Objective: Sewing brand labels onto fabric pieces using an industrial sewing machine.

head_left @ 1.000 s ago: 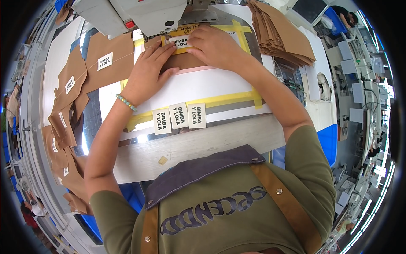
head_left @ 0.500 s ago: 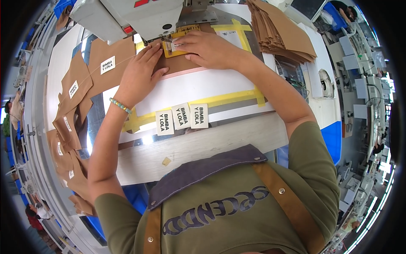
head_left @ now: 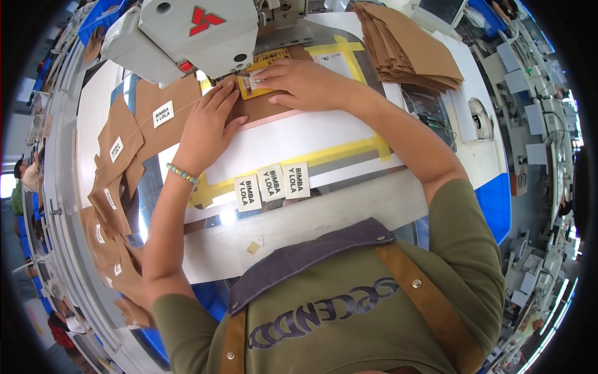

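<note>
My left hand (head_left: 210, 128) lies flat with fingers stretched on a brown fabric panel (head_left: 255, 110), its fingertips close to the needle area of a white sewing machine (head_left: 196, 31). My right hand (head_left: 305, 84) rests on a yellow template frame (head_left: 247, 95) on the same panel, its fingers extended over the frame's opening and the thumb apart. A white label partly shows in that opening beneath the fingertips. The needle itself is hard to make out. Nearer to me, three loose white labels (head_left: 271, 182) lie in a row.
Brown panels with sewn-on white labels (head_left: 163, 115) trail off to the left, linked by thread. A stack of brown panels (head_left: 411, 47) sits at the back right. Yellow tape (head_left: 336, 149) borders the white work sheet (head_left: 280, 140). A blue bin (head_left: 496, 209) stands at the right.
The view has shifted a little, showing more of the machine head. Both hands keep their places on the panel and the yellow frame.
</note>
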